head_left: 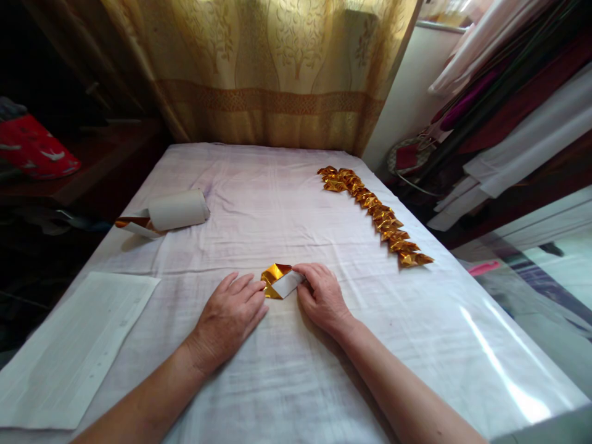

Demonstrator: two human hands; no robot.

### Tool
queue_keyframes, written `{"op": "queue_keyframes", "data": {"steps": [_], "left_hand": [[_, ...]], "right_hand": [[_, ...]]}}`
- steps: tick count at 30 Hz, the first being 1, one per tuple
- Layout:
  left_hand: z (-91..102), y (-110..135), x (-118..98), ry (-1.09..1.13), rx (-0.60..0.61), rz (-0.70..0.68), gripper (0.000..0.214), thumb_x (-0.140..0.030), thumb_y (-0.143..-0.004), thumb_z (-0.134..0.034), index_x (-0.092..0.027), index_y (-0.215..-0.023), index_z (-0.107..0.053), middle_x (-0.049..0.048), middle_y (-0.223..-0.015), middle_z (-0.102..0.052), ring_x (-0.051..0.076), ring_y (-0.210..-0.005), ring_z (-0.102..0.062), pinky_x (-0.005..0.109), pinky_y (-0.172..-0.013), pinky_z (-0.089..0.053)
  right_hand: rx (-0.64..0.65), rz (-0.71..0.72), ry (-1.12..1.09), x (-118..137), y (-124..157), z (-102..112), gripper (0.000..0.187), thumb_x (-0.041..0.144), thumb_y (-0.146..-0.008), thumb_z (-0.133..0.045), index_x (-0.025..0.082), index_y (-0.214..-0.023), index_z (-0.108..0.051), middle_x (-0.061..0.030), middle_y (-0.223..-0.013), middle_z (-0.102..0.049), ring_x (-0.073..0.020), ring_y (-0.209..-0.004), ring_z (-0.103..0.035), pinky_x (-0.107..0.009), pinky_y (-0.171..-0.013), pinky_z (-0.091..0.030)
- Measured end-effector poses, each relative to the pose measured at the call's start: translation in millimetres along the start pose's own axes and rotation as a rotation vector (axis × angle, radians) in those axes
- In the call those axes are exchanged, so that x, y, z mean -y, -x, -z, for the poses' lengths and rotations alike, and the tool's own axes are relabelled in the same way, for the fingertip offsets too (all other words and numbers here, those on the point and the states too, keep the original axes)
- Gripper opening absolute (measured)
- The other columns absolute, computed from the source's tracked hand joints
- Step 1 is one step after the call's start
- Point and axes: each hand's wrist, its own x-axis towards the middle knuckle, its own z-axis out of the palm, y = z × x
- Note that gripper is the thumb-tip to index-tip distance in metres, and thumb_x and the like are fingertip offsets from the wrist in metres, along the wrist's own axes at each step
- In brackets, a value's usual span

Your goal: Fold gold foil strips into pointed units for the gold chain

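Note:
A small piece of gold foil paper [279,280], white on its back and partly folded, lies on the white cloth of the table [287,203]. My left hand [230,316] rests flat with fingers stretched out, the fingertips pressing the paper's left edge. My right hand [320,296] has its fingers curled and pinched on the paper's right end. A long row of several folded gold paper pieces [377,214] runs along the right side of the table.
A white roll of paper [178,209] with a gold-lined loose end lies at the left. A sheet of white paper [69,351] lies at the near left corner. A patterned curtain [277,74] hangs behind; folded cloths [518,105] are stacked on the right.

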Motion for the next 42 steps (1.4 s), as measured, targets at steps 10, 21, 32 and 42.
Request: {"op": "queue_keyframes", "data": {"steps": [10,21,32,42], "left_hand": [[-3.2,-11,11,0.081,0.048,0.109,0.011,-0.027,-0.095,-0.057,-0.02,-0.096,-0.065,0.0051,-0.103,-0.07,0.022,-0.097,-0.062,0.043,-0.095,-0.045],[-7.3,-21,24,0.064,0.068,0.074,0.012,-0.02,-0.095,-0.054,-0.02,-0.093,-0.066,0.0044,-0.103,-0.072,0.022,-0.096,-0.065,0.038,-0.086,-0.052],[-12.6,-10,-5,0.14,0.013,0.141,0.019,-0.019,-0.099,-0.047,-0.019,-0.098,-0.066,0.0067,-0.108,-0.07,0.02,-0.103,-0.064,0.037,-0.094,-0.054],[-12.4,-7,-6,0.211,-0.048,0.04,0.025,-0.019,-0.101,-0.043,-0.02,-0.106,-0.067,0.0054,-0.109,-0.07,0.017,-0.105,-0.064,0.031,-0.095,-0.054]], "right_hand": [[0.055,0.053,-0.124,-6,4,0,0.042,0.003,-0.077,-0.052,0.022,-0.113,-0.062,-0.007,-0.107,-0.069,-0.0231,-0.101,-0.062,-0.039,-0.088,-0.049],[0.06,0.269,0.053,-2,3,4,0.012,0.019,-0.09,-0.064,0.026,-0.091,-0.073,-0.0053,-0.1,-0.068,-0.02,-0.09,-0.062,-0.034,-0.08,-0.048],[0.148,0.15,-0.083,-6,-1,4,0.015,0.013,-0.086,-0.066,0.022,-0.098,-0.068,-0.0044,-0.099,-0.073,-0.0199,-0.092,-0.065,-0.034,-0.084,-0.047],[0.141,0.065,-0.1,-2,-7,3,0.01,0.015,-0.088,-0.065,0.024,-0.091,-0.069,-0.0027,-0.092,-0.073,-0.0188,-0.088,-0.065,-0.033,-0.081,-0.047]]}}
